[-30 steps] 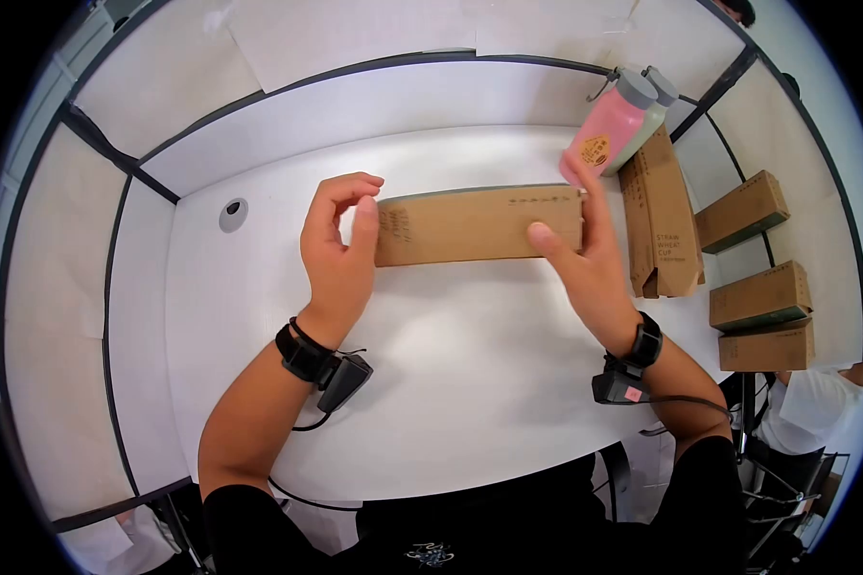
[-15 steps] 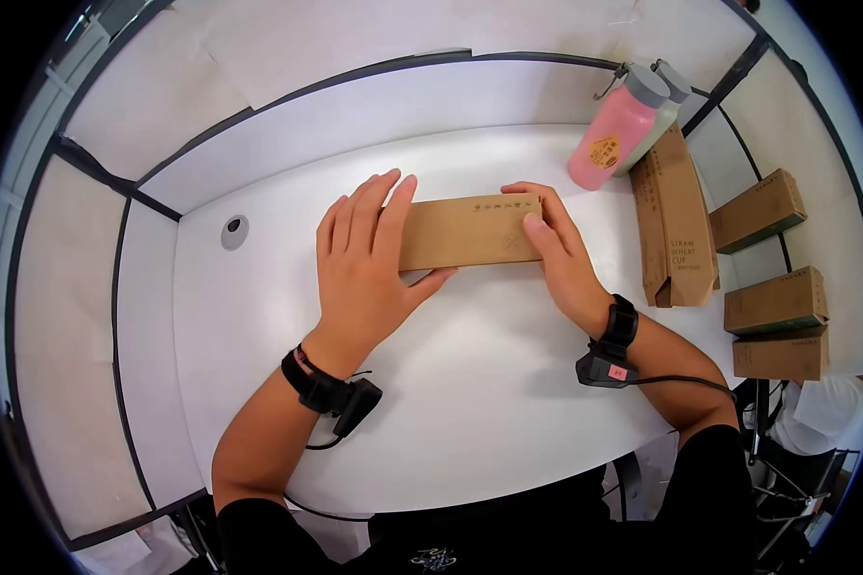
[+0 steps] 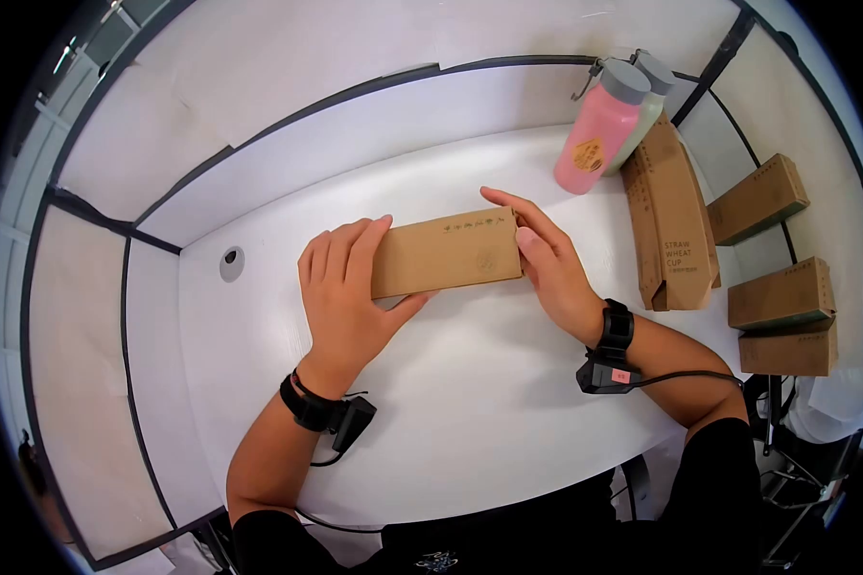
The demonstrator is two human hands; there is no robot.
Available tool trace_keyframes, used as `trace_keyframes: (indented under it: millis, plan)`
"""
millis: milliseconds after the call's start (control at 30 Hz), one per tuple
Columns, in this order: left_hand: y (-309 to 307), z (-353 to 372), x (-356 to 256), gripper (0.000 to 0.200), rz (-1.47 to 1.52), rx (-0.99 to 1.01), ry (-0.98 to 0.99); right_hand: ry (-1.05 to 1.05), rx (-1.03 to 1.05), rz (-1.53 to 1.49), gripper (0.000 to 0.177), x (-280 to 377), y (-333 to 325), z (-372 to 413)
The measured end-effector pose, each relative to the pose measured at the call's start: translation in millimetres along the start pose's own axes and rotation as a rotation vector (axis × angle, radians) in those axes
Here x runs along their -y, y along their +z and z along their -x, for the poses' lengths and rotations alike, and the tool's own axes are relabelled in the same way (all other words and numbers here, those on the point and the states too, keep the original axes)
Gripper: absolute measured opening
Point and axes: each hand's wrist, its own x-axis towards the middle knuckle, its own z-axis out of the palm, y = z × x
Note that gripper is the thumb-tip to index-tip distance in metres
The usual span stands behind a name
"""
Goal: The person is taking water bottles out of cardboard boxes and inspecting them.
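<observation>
A long brown cardboard box (image 3: 446, 253) with dark printed characters is held level over the white table (image 3: 431, 412). My left hand (image 3: 340, 278) grips its left end, fingers on the far side and thumb under the near edge. At the right end is my right hand (image 3: 551, 264), its fingers behind the box and its thumb beside the end face. That end face is partly hidden by the thumb.
A pink bottle (image 3: 599, 129) and a pale green bottle (image 3: 645, 110) stand at the back right. Beside them lies a larger brown box (image 3: 676, 225). Several small brown boxes (image 3: 781, 294) are at the right edge. White partitions (image 3: 355, 129) surround the table.
The box has shifted left and slightly nearer, tilting so its right end is higher. My left hand moved with it. My right thumb slid off its top face to the end.
</observation>
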Motion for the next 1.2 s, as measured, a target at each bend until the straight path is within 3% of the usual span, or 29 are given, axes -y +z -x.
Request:
trace_keyframes:
  millis: [767, 1033, 1200]
  plan:
    - [-1.1, 1.6, 2.3, 0.091, -0.014, 0.061, 0.016, 0.052, -0.042, 0.027, 0.044, -6.0, 6.0, 5.3]
    - [1.4, 2.6, 4.7, 0.093, -0.012, 0.056, 0.023, -0.117, -0.047, 0.174, 0.041, -14.4, 7.0, 4.2]
    - [-0.7, 2.6, 3.6, 0.092, -0.014, 0.081, 0.009, -0.118, -0.051, 0.208, 0.042, -15.7, 6.4, 3.4]
